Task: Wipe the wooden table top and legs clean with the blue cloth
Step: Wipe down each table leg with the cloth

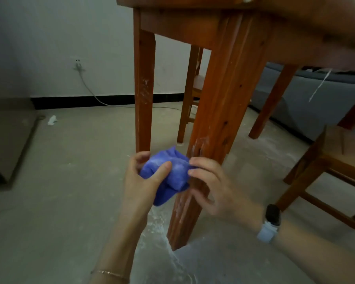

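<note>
Both hands bunch blue cloth [168, 173] beside near leg [213, 124]; refold clean face outward, wipe toward six o'clock, dusty foot last.

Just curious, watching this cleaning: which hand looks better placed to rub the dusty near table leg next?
Probably the right hand: it lies against the near wooden table leg while pinching the crumpled blue cloth. The left hand holds the cloth's far side.

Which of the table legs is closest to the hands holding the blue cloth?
The thick grooved leg in the foreground; the blue cloth is bunched right beside it, while the other legs stand farther back.
</note>
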Demonstrator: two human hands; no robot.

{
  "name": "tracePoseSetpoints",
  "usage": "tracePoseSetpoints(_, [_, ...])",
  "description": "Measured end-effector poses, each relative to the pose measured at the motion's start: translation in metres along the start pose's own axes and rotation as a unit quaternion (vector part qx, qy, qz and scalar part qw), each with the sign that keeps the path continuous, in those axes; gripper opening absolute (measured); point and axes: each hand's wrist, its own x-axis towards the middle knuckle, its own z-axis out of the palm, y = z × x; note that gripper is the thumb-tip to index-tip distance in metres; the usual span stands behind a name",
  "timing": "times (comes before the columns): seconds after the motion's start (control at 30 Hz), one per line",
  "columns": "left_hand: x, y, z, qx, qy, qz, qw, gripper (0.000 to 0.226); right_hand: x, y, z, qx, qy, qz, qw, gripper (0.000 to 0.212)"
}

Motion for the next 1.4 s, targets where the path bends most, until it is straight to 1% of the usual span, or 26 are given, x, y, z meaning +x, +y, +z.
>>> tracePoseSetpoints(0.07, [0.000, -0.002, -0.003, 0.012, 0.075, 0.046, 0.996, 0.043, -0.005, 0.010, -0.009, -0.065, 0.033, 0.008, 0.997, 0.039])
tracePoseSetpoints(0.1, [-0.001, -0.001, -0.003, 0.020, 0.097, 0.074, 0.992, 0.045, -0.005, 0.014, -0.014, -0.087, 0.059, 0.024, 0.994, 0.040])
tracePoseSetpoints(0.2, [0.000, 0.010, 0.010, 0.026, 0.104, 0.148, 0.983, 0.044, -0.001, 0.026, -0.025, -0.129, 0.120, 0.078, 0.981, 0.040])
tracePoseSetpoints(0.3, [0.011, 0.029, 0.027, 0.011, 0.114, 0.218, 0.969, 0.044, 0.004, 0.037, -0.027, -0.150, 0.114, 0.115, 0.975, 0.045])
tracePoseSetpoints(0.33, [0.015, 0.035, 0.033, 0.001, 0.107, 0.238, 0.965, 0.042, 0.005, 0.040, -0.026, -0.152, 0.105, 0.123, 0.975, 0.046])
tracePoseSetpoints(0.4, [0.022, 0.041, 0.046, 0.009, 0.068, 0.285, 0.956, 0.042, 0.005, 0.043, -0.023, -0.152, 0.094, 0.128, 0.975, 0.049])
tracePoseSetpoints(0.47, [0.025, 0.032, 0.059, 0.056, 0.015, 0.346, 0.937, 0.042, 0.001, 0.045, -0.019, -0.134, 0.093, 0.131, 0.978, 0.052])
tracePoseSetpoints(0.5, [0.026, 0.019, 0.064, 0.076, 0.000, 0.363, 0.929, 0.040, -0.001, 0.046, -0.017, -0.125, 0.091, 0.134, 0.979, 0.053])
tracePoseSetpoints(0.53, [0.025, 0.002, 0.066, 0.090, -0.008, 0.362, 0.928, 0.040, -0.004, 0.047, -0.014, -0.123, 0.086, 0.136, 0.979, 0.056])
tracePoseSetpoints(0.6, [0.019, -0.042, 0.060, 0.133, -0.014, 0.324, 0.937, 0.038, -0.010, 0.048, -0.005, -0.132, 0.074, 0.137, 0.979, 0.063])
tracePoseSetpoints(0.7, [0.005, -0.109, 0.039, 0.247, -0.030, 0.228, 0.941, 0.033, -0.019, 0.047, 0.006, -0.144, 0.057, 0.136, 0.979, 0.071])
tracePoseSetpoints(0.77, [0.003, -0.123, 0.029, 0.294, -0.038, 0.171, 0.939, 0.032, -0.026, 0.046, 0.012, -0.157, 0.046, 0.134, 0.977, 0.072])
tracePoseSetpoints(0.8, [0.006, -0.116, 0.026, 0.288, -0.029, 0.173, 0.942, 0.031, -0.029, 0.045, 0.014, -0.160, 0.045, 0.132, 0.977, 0.071])
tracePoseSetpoints(0.83, [0.010, -0.101, 0.027, 0.266, -0.014, 0.195, 0.944, 0.032, -0.032, 0.045, 0.017, -0.160, 0.043, 0.131, 0.977, 0.069])
tracePoseSetpoints(0.9, [0.018, -0.060, 0.036, 0.207, 0.021, 0.271, 0.940, 0.037, -0.036, 0.045, 0.019, -0.157, 0.033, 0.130, 0.978, 0.063])
tracePoseSetpoints(0.97, [0.020, -0.026, 0.052, 0.172, 0.041, 0.348, 0.921, 0.036, -0.038, 0.046, 0.020, -0.146, 0.025, 0.128, 0.981, 0.058])
tracePoseSetpoints(1.03, [0.020, -0.021, 0.065, 0.179, 0.044, 0.386, 0.904, 0.033, -0.040, 0.046, 0.022, -0.134, 0.026, 0.128, 0.982, 0.058])
tracePoseSetpoints(1.07, [0.018, -0.034, 0.067, 0.194, 0.042, 0.388, 0.900, 0.031, -0.042, 0.045, 0.023, -0.131, 0.023, 0.128, 0.983, 0.055])
tracePoseSetpoints(1.13, [0.009, -0.082, 0.060, 0.232, 0.025, 0.347, 0.908, 0.030, -0.047, 0.043, 0.028, -0.134, 0.013, 0.125, 0.983, 0.052])
tracePoseSetpoints(1.27, [-0.016, -0.188, 0.035, 0.304, -0.024, 0.188, 0.934, 0.031, -0.067, 0.037, 0.052, -0.137, -0.009, 0.123, 0.983, 0.060])
tracePoseSetpoints(1.33, [-0.022, -0.224, 0.028, 0.330, -0.061, 0.118, 0.934, 0.037, -0.083, 0.034, 0.071, -0.156, -0.024, 0.109, 0.981, 0.063])
tracePoseSetpoints(1.4, [-0.026, -0.240, 0.020, 0.336, -0.070, 0.067, 0.937, 0.035, -0.100, 0.032, 0.088, -0.172, -0.047, 0.104, 0.979, 0.066])
